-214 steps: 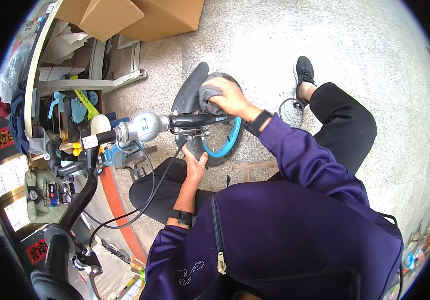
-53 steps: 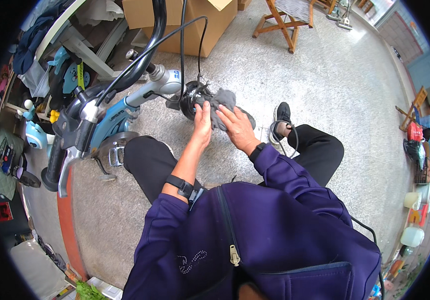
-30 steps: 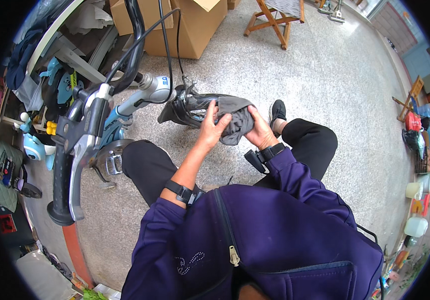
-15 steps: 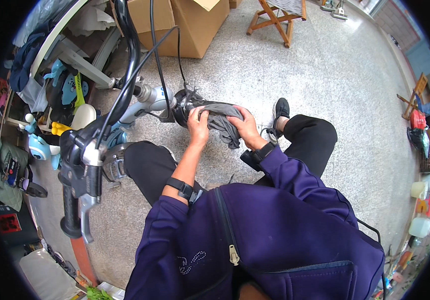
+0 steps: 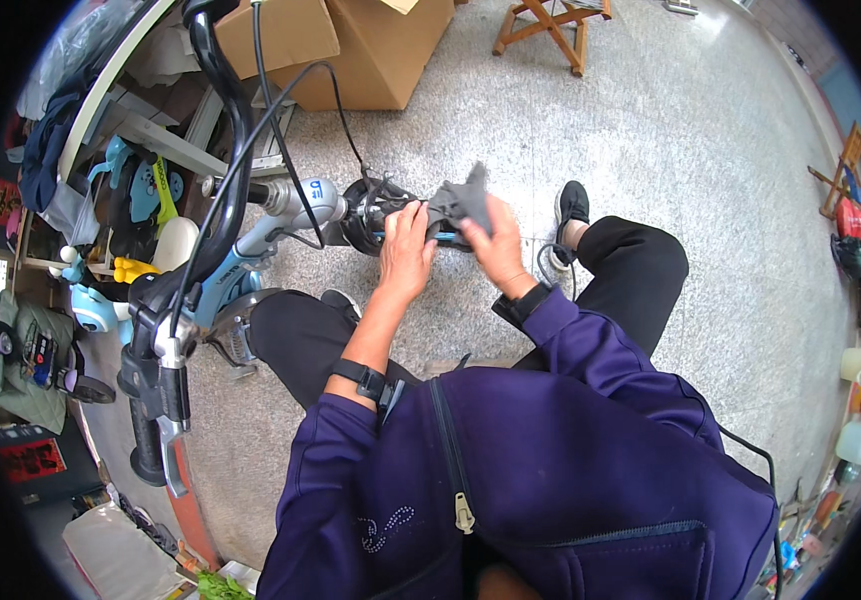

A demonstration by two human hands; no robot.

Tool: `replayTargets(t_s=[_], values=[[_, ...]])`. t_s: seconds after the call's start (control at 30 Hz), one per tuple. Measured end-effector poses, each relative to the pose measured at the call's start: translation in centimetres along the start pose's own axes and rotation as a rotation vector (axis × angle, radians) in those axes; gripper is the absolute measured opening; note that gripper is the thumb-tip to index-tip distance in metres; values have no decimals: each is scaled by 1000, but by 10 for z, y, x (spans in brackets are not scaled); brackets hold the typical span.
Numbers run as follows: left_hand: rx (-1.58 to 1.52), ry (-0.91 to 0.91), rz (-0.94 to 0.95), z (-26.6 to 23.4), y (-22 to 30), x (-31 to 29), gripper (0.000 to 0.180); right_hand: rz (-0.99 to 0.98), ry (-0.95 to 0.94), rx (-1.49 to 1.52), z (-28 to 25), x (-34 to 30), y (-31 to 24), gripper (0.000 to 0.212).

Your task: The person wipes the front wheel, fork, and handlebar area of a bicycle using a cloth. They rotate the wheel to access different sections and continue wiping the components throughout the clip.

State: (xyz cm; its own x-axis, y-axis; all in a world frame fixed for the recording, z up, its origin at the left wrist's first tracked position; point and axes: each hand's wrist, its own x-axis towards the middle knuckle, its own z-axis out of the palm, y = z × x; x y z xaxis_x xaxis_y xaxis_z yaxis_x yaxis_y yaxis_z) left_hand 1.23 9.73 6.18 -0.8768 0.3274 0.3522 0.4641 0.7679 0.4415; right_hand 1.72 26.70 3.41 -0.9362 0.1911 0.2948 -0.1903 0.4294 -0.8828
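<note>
At left of centre, a light-blue bicycle frame (image 5: 250, 250) leans. The left hand (image 5: 406, 255) grips the small black wheel (image 5: 370, 212) at upper centre; the right hand (image 5: 495, 245) clutches a grey rag (image 5: 455, 203) against it.

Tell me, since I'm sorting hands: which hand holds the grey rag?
The right hand: its grip closes on the grey rag, while the left hand rests beside it.
</note>
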Motion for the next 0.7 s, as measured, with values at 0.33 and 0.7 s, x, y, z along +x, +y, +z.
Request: replayTargets(t_s=[0.33,0.7], values=[[83,-41,70,-4,1,21,56,-148,51,-403,1,-17,68,60],[191,-106,-111,-8,-4,20,50,-425,-61,-376,34,-2,-12,59]])
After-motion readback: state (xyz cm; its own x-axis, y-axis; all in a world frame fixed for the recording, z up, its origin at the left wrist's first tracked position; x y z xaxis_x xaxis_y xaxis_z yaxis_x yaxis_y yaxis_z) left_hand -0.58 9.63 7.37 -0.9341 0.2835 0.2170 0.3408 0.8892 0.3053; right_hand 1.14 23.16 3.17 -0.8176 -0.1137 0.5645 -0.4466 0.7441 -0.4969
